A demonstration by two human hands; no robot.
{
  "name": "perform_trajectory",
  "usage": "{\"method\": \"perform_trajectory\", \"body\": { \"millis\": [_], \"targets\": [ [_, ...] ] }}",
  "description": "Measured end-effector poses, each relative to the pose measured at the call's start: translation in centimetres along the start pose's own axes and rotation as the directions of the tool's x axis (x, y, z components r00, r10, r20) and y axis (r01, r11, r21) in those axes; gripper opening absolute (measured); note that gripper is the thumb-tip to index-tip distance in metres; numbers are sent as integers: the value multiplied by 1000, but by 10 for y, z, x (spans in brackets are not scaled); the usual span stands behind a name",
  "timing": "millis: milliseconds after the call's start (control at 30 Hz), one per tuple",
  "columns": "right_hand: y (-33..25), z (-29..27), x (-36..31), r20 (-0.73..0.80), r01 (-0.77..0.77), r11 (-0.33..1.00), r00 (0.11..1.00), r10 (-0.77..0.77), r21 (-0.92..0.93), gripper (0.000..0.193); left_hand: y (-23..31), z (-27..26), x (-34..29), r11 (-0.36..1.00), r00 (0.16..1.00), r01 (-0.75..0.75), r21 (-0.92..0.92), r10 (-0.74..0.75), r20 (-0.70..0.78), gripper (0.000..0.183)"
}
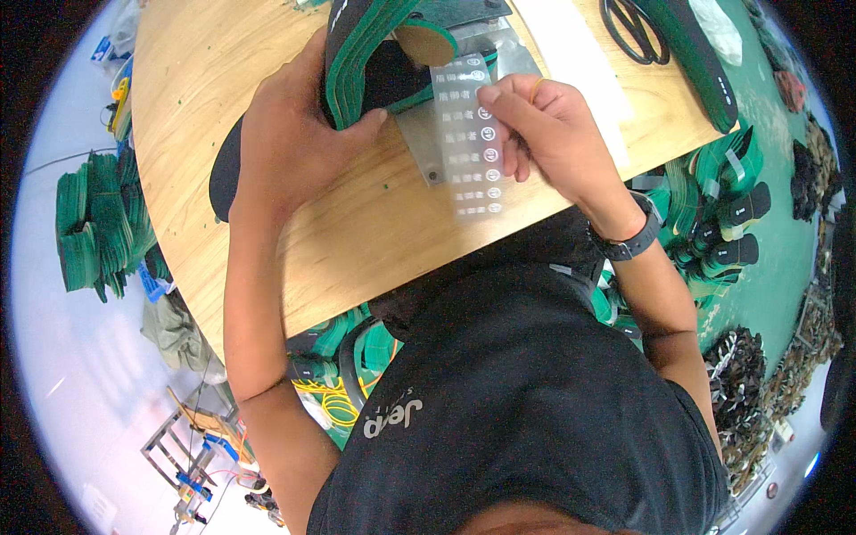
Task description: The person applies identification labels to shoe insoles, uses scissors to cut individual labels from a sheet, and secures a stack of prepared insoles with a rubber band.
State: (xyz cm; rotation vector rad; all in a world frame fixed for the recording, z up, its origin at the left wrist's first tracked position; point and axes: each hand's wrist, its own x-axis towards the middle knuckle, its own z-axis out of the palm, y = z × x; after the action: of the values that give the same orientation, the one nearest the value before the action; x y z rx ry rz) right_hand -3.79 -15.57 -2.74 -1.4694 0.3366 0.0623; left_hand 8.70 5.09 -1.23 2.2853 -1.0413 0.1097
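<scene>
My left hand (294, 125) is wrapped round the side of a stack of green and black insoles (343, 76) standing at the far side of the table. Its thumb points right along the near edge, and its other fingers are mostly hidden behind the stack. Pinched between thumb and fingers of my right hand (548, 125) is a translucent strip of transfer labels (468, 169) with white print, hanging over the table's near part. Beneath the strip lies a grey metal plate (419, 147). A dark insole-like piece (226, 174) shows partly behind my left wrist.
On the wooden table (357, 241) lie a white sheet (571, 53), a looped black cable (635, 36) and another green-black insole stack (700, 67) at the right. Bundled insoles (727, 214) lie on the floor to the right. More green bundles (98, 218) stand at the left.
</scene>
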Motion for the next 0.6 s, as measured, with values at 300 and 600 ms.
{"method": "perform_trajectory", "body": {
  "millis": [300,600],
  "targets": [
    [9,-22,-13,-270,132,951,961,-54,281,23,-2,-14,-2,959,982,157,-237,-178,-70,27],
    [-7,-6,7,15,-67,997,998,67,-23,28,-37,-24,-4,766,912,110,-633,-331,-243,15]
  ]
}}
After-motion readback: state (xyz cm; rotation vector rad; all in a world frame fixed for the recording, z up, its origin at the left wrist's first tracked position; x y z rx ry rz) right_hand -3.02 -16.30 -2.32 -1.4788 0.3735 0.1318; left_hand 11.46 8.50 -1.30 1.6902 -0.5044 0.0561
